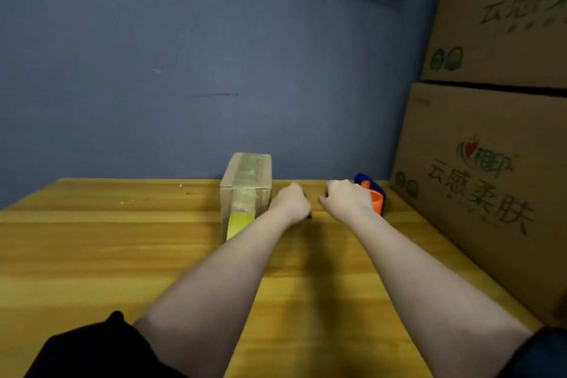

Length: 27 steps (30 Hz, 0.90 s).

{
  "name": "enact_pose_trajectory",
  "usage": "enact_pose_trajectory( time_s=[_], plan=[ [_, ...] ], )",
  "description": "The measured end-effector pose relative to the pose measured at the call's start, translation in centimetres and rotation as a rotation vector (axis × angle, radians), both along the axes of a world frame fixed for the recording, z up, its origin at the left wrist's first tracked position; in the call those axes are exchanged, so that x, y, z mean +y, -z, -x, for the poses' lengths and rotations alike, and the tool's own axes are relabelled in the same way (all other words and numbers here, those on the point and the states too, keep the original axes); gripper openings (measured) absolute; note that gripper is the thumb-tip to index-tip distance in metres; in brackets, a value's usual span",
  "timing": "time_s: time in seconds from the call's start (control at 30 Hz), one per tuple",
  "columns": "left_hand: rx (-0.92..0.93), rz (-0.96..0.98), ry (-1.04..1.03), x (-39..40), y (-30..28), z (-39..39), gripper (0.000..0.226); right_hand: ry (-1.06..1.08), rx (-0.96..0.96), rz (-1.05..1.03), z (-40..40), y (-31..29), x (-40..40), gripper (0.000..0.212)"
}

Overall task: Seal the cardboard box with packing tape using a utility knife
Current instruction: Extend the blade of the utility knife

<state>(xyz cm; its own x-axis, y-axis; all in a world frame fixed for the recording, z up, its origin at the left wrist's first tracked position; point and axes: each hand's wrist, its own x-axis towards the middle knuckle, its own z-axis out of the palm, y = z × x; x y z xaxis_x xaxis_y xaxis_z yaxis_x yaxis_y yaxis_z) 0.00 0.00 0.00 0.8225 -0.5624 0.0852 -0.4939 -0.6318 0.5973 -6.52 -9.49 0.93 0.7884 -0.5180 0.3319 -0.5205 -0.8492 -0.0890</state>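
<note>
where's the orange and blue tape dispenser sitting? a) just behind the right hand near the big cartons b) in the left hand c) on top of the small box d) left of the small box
a: the tape dispenser sits on the table just beyond the right hand, beside the big cartons, while the small box is left of both hands.

Wooden worktop [122, 255] against wall. On it: taped box [245, 190], blue-orange tape dispenser [372, 193] near stacked cartons [478, 181] at right.

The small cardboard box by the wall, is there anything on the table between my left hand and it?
Nothing visible does. The left hand is just right of the small cardboard box, with only a narrow strip of bare table between them. It is curled around a small dark object that I cannot identify. The right hand and tape dispenser lie farther right.
</note>
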Motion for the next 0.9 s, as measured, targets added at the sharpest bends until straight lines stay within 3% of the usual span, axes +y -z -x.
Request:
enact_pose_trajectory(
  time_s=[0.33, 0.53, 0.73, 0.9],
  plan=[
    [0.194, -0.097, -0.052, -3.7, 4.3, -3.8, 0.050, 0.054, 0.139, -0.379, -5.0, 5.1, -3.7, 0.035],
    [0.159, -0.186, -0.077, -5.3, 6.5, -5.0, 0.046, 0.073, 0.222, -0.340, -7.0, 7.7, -4.7, 0.043],
    [0.201, -0.117, -0.077, -6.0, 7.6, -5.0, 0.049, 0.019, 0.158, -0.351, -7.8, 9.0, -4.6, 0.039],
    [0.252, 0.000, -0.086, -5.7, 7.8, -4.7, 0.055, 0.000, 0.110, -0.617, -8.7, 9.3, -4.6, 0.041]
  ],
)
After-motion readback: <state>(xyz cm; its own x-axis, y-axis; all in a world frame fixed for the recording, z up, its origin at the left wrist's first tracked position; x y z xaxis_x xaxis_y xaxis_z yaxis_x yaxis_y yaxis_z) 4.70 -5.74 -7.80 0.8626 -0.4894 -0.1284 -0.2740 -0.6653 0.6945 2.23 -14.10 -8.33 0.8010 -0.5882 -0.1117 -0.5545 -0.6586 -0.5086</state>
